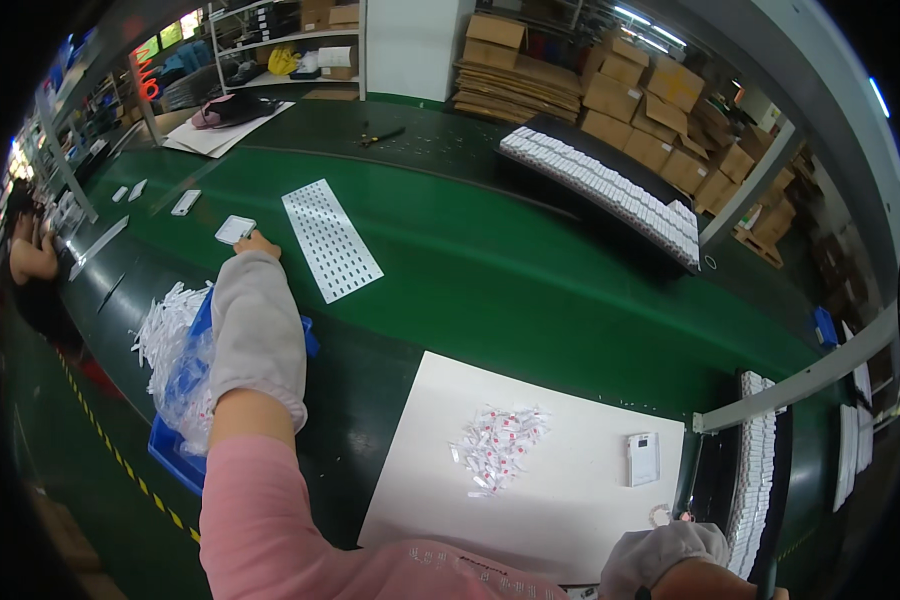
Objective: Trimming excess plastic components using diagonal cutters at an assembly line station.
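Where the frame ends at lower right: a grey cloth sleeve [660, 553] covers the right forearm; the right hand itself is hidden, so I cannot tell if it is open or closed.
Flat white board [400, 500]: lower middle; it carries a loose heap of small clear-and-white packets with red marks [500, 442] and, toward its right edge, one white case with a window [643, 460].
Blue plastic bin [173, 460]: lower left, partly behind the left arm; a clear plastic bag [183, 395] lies in it, and slim white plastic pieces [163, 330] are heaped beside the bag.
Left hand [260, 242]: upper left of centre, fingers bent at the near right corner of a shallow white rectangular case [234, 229]; whether they grip or only touch, I cannot tell.
Green belt [470, 260]: under that case, and under a white sheet with rows of dark slots [330, 240], just to its right.
Step in hand: I judge it is the reach to the case.
Next move: probably it calls for a secure, level hold at the edges.
Far side: brown cartons [620, 110], upper right.
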{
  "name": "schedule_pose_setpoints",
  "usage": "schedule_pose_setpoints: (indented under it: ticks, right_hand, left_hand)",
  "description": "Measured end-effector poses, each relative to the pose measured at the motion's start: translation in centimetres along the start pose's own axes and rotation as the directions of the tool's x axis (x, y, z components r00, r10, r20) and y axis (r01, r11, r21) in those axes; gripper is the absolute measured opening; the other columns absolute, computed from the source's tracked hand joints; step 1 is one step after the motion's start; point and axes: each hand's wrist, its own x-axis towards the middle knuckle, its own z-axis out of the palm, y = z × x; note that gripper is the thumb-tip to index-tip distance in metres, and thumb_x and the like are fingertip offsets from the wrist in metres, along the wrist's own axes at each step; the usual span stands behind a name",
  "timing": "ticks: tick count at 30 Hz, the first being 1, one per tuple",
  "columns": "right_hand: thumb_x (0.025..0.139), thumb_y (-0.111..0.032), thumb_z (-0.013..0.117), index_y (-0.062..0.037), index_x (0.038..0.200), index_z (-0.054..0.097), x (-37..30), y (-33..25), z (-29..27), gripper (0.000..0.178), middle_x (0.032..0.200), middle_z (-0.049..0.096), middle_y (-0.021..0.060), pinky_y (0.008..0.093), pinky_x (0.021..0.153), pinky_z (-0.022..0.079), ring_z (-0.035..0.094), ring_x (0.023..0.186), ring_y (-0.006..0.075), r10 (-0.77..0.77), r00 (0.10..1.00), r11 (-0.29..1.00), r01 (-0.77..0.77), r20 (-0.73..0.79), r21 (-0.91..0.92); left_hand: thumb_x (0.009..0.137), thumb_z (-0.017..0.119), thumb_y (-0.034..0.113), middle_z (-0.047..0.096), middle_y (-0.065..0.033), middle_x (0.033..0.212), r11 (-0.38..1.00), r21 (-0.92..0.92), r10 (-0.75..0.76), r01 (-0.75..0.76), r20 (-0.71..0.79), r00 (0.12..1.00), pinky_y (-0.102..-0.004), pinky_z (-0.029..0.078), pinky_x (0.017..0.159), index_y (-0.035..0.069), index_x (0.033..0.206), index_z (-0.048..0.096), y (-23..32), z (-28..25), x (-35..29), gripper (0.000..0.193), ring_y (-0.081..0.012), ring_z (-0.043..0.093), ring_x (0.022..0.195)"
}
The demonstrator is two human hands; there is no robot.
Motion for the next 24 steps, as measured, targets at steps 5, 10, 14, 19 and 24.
schedule_pose_setpoints:
  ticks: [5,10,14,19,24]
  right_hand:
    - [0.095,-0.029,0.035,-0.0071,0.114,0.046,-1.6,-3.5,-0.9,0.03,0.088,0.042,0.0033,0.0415,0.073,0.039,0.043,0.083,0.0166,0.053,0.963,-0.613,-0.178,0.264,0.77]
    - [0.073,-0.013,0.057,0.0009,0.094,0.065,-5.9,-1.1,-0.1,0.026,0.111,0.053,0.0186,0.0434,0.084,0.043,0.054,0.094,0.0324,-0.962,0.259,-0.274,-0.917,-0.091,0.289]
    - [0.068,-0.002,0.062,0.0014,0.085,0.062,-10.1,-1.6,0.0,0.017,0.103,0.061,0.0185,0.0341,0.074,0.047,0.061,0.087,0.03,-0.95,0.174,-0.285,-0.821,-0.259,0.494]
    - [0.078,0.002,0.057,0.0046,0.091,0.062,-11.5,-0.6,1.2,0.014,0.096,0.065,0.0148,0.0329,0.077,0.048,0.062,0.086,0.0231,-0.997,-0.075,0.072,-0.943,0.003,0.326]
    - [0.096,-0.016,0.047,0.0142,0.105,0.056,-13.3,0.8,1.6,0.033,0.116,0.056,0.0252,0.0464,0.09,0.047,0.055,0.107,0.0358,-0.951,-0.179,0.134,-0.974,0.253,-0.185]
  left_hand:
    - [0.072,0.069,0.037,0.04,-0.0216,0.138,0.998,0.065,-0.011,0.011,-0.001,1.0,-0.0416,0.038,0.103,0.006,0.141,0.027,-2.0,-0.1,0.2,0.087,-0.0376,0.044,0.123]
    - [0.074,0.066,0.029,0.05,-0.0176,0.127,0.99,-0.023,-0.14,0.139,-0.084,0.987,-0.0397,0.037,0.102,0.005,0.122,0.049,-0.3,0.1,-0.1,0.057,-0.0312,0.047,0.12]
    - [0.081,0.057,0.022,0.052,-0.0153,0.122,0.973,-0.129,-0.213,0.193,-0.16,0.964,-0.0395,0.03,0.105,0.008,0.111,0.056,-0.6,0.2,-0.7,0.034,-0.03,0.045,0.119]
    - [0.084,0.055,0.02,0.054,-0.011,0.122,0.988,-0.043,-0.155,0.151,-0.087,0.984,-0.041,0.04,0.097,0.011,0.113,0.056,-0.9,-0.3,0.1,0.031,-0.0286,0.049,0.117]
    - [0.086,0.053,0.018,0.06,-0.0086,0.119,1.0,-0.022,0.005,-0.005,0.002,1.0,-0.0399,0.049,0.088,0.016,0.111,0.063,0.9,-2.1,0.1,0.027,-0.0276,0.058,0.11]
